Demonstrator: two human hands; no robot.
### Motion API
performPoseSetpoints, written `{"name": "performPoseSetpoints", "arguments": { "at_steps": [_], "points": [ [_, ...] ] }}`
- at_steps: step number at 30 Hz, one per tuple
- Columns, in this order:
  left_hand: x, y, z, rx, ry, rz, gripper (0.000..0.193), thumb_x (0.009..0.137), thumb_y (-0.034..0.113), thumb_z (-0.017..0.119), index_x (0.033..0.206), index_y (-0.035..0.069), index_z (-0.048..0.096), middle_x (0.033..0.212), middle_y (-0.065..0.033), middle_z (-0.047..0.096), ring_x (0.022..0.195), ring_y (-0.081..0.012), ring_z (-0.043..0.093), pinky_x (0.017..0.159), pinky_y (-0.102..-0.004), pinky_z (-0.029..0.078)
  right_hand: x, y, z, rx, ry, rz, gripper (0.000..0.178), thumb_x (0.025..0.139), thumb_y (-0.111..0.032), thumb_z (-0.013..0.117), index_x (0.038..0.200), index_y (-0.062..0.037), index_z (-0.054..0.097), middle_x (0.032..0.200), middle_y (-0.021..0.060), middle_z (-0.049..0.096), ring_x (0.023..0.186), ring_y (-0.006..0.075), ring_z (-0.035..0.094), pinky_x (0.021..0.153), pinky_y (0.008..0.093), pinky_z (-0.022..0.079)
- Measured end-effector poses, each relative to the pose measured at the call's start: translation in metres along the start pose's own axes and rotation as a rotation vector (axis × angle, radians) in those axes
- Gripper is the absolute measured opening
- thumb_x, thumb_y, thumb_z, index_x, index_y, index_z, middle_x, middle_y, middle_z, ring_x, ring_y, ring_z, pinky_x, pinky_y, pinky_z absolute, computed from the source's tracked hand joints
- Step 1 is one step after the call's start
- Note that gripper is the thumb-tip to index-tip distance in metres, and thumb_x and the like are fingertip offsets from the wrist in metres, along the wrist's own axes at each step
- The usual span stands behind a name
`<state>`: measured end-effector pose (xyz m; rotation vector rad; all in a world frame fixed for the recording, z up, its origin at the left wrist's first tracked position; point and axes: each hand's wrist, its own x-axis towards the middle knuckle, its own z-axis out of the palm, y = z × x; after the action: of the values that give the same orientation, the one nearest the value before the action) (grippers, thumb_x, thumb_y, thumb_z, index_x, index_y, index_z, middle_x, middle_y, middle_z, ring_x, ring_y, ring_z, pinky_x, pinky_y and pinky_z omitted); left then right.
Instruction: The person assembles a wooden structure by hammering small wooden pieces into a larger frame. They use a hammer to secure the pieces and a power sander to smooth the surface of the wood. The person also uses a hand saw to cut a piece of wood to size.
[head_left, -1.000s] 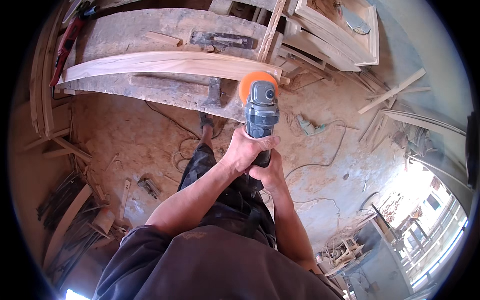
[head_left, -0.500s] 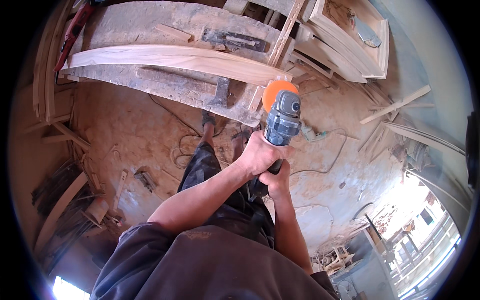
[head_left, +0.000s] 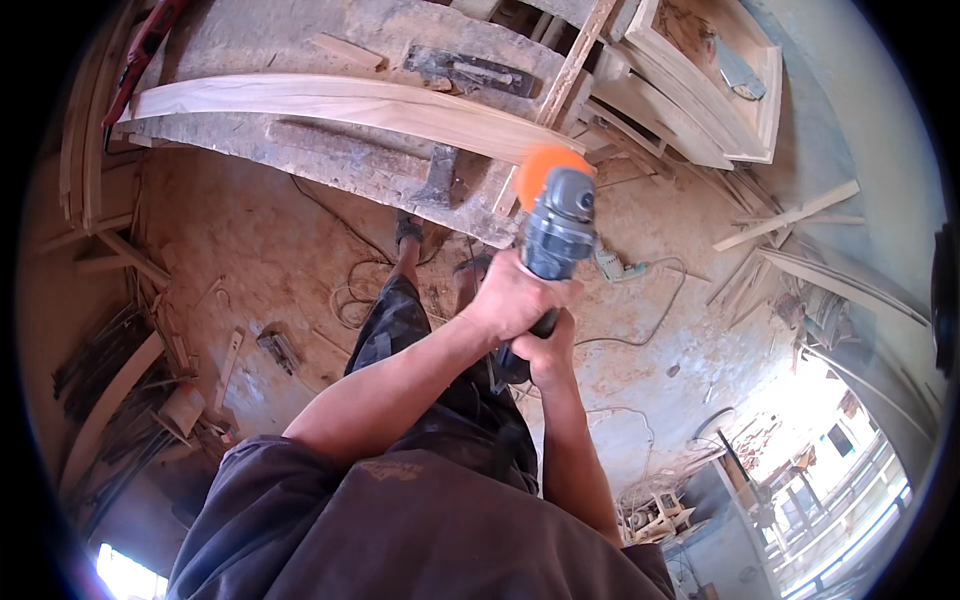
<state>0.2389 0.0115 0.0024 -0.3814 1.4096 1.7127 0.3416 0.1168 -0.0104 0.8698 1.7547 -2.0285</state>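
Observation:
An angle grinder point(head_left: 560, 232) with an orange disc point(head_left: 545, 170) is held in front of me, its head pointing away. My left hand point(head_left: 512, 298) wraps round its body just behind the grey head. Closer to me, my right hand point(head_left: 546, 350) grips the dark rear handle. The disc overlaps the right end of a long, pale, curved wooden board point(head_left: 350, 105); I cannot tell whether they touch. That board lies along a worn workbench point(head_left: 230, 45). On the bench's near side rests a hammer-like tool point(head_left: 437, 178) with a dark head.
A dark hand plane point(head_left: 470, 72) and a wood offcut point(head_left: 347, 50) lie on the bench. A red tool point(head_left: 145, 60) is at its left end. Wooden drawer-like boxes point(head_left: 700, 100) stand at the right. A greenish power tool point(head_left: 618, 268) with its cord lies on the floor, among timber scraps.
The grinder and both hands have shifted slightly left in view. Its disc now looks blurred and covers more of the board's right end. Both hands keep their hold.

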Motion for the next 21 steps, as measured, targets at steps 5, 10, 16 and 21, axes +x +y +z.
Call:
{"name": "performPoseSetpoints", "arguments": {
  "at_steps": [5,10,16,21],
  "points": [
    [0.008,0.005,0.003,0.008,-0.016,-0.003,0.025,0.076,0.014,0.082,0.093,0.003,0.068,0.086,0.0001,0.066,0.077,-0.0095,0.059,0.073,-0.0296,0.052,0.005,-0.012,0.006,0.010,0.051,-0.001,0.037,0.063,-0.011,0.071,0.097,0.0029,0.064,0.083,0.0005,0.065,0.074,0.0116,0.064,0.065,0.0288,0.050],
    [0.007,-0.006,0.012,0.031,0.008,0.059,0.021,0.076,0.012,0.081,0.089,0.004,0.067,0.082,0.0009,0.064,0.074,-0.0088,0.058,0.070,-0.0290,0.051,-0.004,0.005,-0.006,0.078,0.040,0.020,0.036,0.067,-0.010,0.073,0.098,0.0043,0.064,0.085,0.0040,0.068,0.077,0.0146,0.067,0.067,0.0311,0.053],
    [0.012,0.003,0.003,0.054,-0.016,0.023,0.023,0.076,0.014,0.082,0.090,0.004,0.066,0.084,0.0016,0.064,0.076,-0.0089,0.058,0.070,-0.0293,0.051,0.009,-0.001,-0.002,0.033,0.038,-0.034,0.035,0.065,-0.009,0.074,0.096,0.0055,0.065,0.083,0.0051,0.068,0.075,0.0141,0.068,0.064,0.0301,0.052],
    [0.016,-0.001,0.005,0.079,-0.026,0.016,0.022,0.077,0.014,0.081,0.091,0.003,0.067,0.084,0.0008,0.066,0.076,-0.0088,0.059,0.070,-0.0296,0.051,0.005,-0.010,-0.001,0.004,0.031,0.024,0.037,0.066,-0.011,0.075,0.097,0.0055,0.065,0.083,0.0053,0.069,0.076,0.0145,0.068,0.065,0.0308,0.053]
  ]
}}
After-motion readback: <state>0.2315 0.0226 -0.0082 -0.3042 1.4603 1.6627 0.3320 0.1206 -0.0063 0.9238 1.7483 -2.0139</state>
